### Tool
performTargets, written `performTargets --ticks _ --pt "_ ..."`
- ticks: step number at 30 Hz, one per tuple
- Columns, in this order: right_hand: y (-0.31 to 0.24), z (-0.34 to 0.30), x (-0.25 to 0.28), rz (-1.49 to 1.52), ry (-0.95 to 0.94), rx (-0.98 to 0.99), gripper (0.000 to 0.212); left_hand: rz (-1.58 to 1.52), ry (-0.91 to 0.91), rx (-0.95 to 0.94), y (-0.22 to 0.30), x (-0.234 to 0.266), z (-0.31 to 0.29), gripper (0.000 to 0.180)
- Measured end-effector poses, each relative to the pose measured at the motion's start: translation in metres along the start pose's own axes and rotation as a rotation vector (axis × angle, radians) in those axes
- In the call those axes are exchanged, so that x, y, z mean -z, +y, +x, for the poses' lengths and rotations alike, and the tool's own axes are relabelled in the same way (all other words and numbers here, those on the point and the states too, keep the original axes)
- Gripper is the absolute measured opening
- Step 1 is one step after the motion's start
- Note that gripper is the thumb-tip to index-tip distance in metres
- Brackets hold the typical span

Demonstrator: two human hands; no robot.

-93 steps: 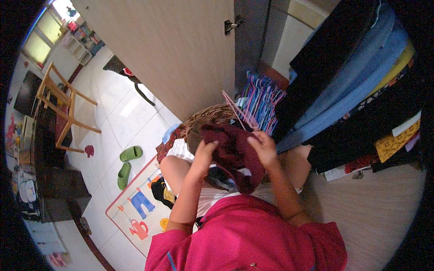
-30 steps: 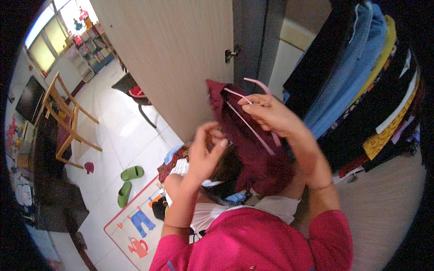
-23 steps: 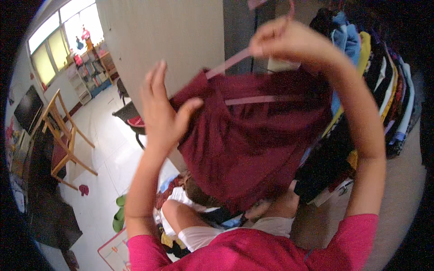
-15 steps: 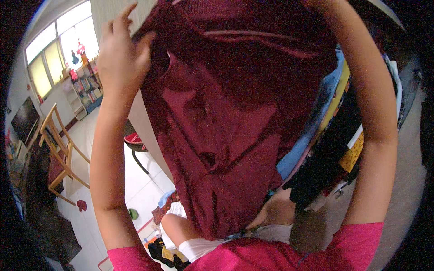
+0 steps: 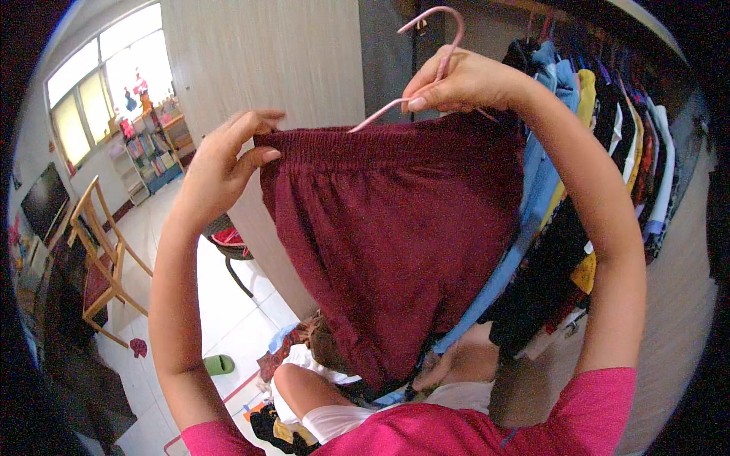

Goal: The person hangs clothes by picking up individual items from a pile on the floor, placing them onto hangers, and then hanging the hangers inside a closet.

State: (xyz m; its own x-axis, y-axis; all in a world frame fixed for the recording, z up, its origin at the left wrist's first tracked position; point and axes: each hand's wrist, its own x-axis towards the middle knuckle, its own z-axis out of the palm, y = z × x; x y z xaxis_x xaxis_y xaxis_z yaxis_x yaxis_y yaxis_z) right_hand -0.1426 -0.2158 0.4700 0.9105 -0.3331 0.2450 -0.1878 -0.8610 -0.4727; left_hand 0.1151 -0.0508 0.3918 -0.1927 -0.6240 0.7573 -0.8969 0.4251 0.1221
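Note:
A maroon garment (image 5: 395,220) with a gathered elastic waistband hangs in front of me; whether it is a skirt or shorts I cannot tell. My left hand (image 5: 217,163) pinches the left end of its waistband between thumb and fingers. Above the waistband, my right hand (image 5: 468,80) is closed around the neck of a pink hanger (image 5: 380,113), with the hook sticking up over the fingers. The hanger's lower part goes down inside the waist, where the cloth hides it.
Clothes (image 5: 547,167) hang in a row in the wardrobe on the right. A pale wardrobe door (image 5: 258,61) stands behind my left hand. Loose clothes (image 5: 285,425) lie on the floor by my legs, near a green slipper (image 5: 219,365). A wooden chair (image 5: 114,266) is at far left.
The garment has come down, bringing its waistband, the pink hanger and my right hand into sight. My left hand has lowered and now grips the waistband's left end.

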Motion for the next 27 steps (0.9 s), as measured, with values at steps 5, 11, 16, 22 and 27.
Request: performTargets --ticks 5,11,16,22,27 --pt "-0.002 0.005 -0.002 0.037 0.188 0.084 0.024 -0.394 0.342 0.319 0.010 -0.019 -0.005 0.032" --pt "-0.023 0.011 -0.019 -0.057 0.182 0.094 0.034 0.294 0.046 0.244 0.052 -0.025 -0.005 0.026" --pt "0.010 -0.015 -0.009 0.001 0.112 0.185 0.049 0.248 0.297 0.274 0.025 -0.018 -0.015 0.026" --pt "0.051 -0.063 -0.006 -0.093 0.065 0.139 0.036 0.110 0.382 0.321 -0.006 -0.007 -0.028 0.030" --pt "0.031 -0.073 -0.013 0.292 0.181 -0.021 0.029 0.069 0.372 0.287 -0.029 -0.036 -0.020 0.025"
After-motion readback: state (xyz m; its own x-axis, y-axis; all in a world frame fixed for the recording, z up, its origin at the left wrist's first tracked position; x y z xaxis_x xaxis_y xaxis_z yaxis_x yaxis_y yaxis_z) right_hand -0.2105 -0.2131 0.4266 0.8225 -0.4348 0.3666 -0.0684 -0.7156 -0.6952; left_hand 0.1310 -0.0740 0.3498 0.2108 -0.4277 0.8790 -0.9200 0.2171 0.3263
